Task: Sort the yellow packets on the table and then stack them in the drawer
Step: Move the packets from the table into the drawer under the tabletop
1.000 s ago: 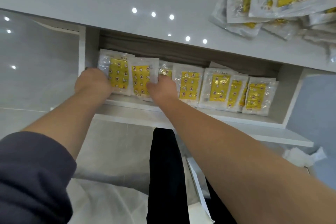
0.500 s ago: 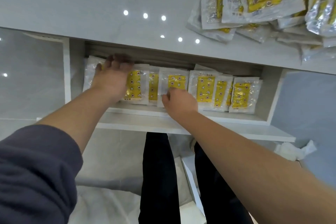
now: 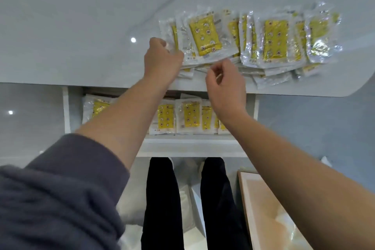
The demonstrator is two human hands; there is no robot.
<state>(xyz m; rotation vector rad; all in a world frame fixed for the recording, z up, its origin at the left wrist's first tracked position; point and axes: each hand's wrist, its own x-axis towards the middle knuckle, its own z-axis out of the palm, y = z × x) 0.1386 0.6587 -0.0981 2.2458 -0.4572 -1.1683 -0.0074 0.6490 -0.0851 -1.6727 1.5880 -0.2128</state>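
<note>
While 2 hands [image 3: 162, 59] [image 3: 225, 85] reach 1 packet pile [image 3: 276, 40], 1 drawer [image 3: 192, 145] sits open.

Single head view, close, looking steeply down over table [image 3: 81, 26] into open drawer [image 3: 66, 111].

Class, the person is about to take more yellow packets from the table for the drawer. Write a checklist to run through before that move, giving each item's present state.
1. The drawer is open: ok, it stands pulled out below the table.
2. Packets remain to sort: ok, a pile of packets lies on the table.
3. The left hand reaches the pile: ok, it is at the pile's left edge.
4. The right hand has a grip: cannot tell, its curled fingers hide any contact.
5. Free room in the drawer: cannot tell, the arms cover part of the row of packets there.
</note>
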